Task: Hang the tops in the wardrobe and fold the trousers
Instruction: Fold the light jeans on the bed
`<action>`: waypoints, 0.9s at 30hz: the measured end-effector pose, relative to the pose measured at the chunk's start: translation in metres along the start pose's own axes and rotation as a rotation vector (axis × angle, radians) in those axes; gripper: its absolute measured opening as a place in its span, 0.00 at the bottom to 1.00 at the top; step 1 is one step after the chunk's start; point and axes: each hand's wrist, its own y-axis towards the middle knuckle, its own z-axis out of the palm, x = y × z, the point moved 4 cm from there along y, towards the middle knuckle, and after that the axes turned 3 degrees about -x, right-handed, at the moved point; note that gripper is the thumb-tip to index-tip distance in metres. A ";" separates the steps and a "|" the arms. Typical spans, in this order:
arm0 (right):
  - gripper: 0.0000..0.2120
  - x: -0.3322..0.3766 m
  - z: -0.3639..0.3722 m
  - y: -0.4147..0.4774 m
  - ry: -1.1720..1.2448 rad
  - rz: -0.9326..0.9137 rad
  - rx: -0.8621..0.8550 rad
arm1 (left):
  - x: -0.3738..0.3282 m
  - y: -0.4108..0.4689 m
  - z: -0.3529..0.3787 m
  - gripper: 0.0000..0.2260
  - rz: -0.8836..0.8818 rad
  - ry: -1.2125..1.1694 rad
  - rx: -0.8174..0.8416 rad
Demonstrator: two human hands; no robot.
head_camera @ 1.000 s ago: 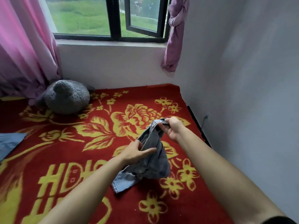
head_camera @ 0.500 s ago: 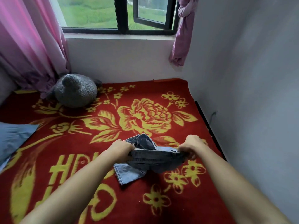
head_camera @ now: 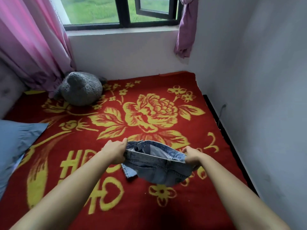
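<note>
A pair of faded blue denim trousers (head_camera: 159, 170) hangs just above the red blanket, stretched wide at the waistband, which gapes so the inside shows. My left hand (head_camera: 116, 151) grips the waistband's left end. My right hand (head_camera: 192, 156) grips its right end. A hem of one leg (head_camera: 128, 171) rests on the blanket below my left hand. No tops and no wardrobe are in view.
A red blanket with yellow flowers (head_camera: 149, 113) covers the bed. A grey plush toy (head_camera: 81, 88) lies at the back left by the pink curtain (head_camera: 31, 44). A blue pillow (head_camera: 15, 143) sits at the left edge. The wall (head_camera: 257, 97) runs close along the right.
Both hands moved apart and lowered, going from bunching the trousers to holding the waistband stretched between them. The view tilted down and nearer to the bed.
</note>
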 end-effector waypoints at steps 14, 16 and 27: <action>0.07 -0.054 -0.044 -0.023 -0.101 -0.028 -0.663 | -0.035 -0.064 0.012 0.06 0.077 0.155 -0.523; 0.03 -0.054 -0.062 -0.021 0.059 -0.053 -0.709 | -0.034 -0.072 -0.001 0.07 0.043 0.138 -0.594; 0.16 0.018 -0.142 -0.095 0.435 -0.339 -0.766 | 0.026 -0.113 -0.089 0.06 -0.378 -0.236 -0.727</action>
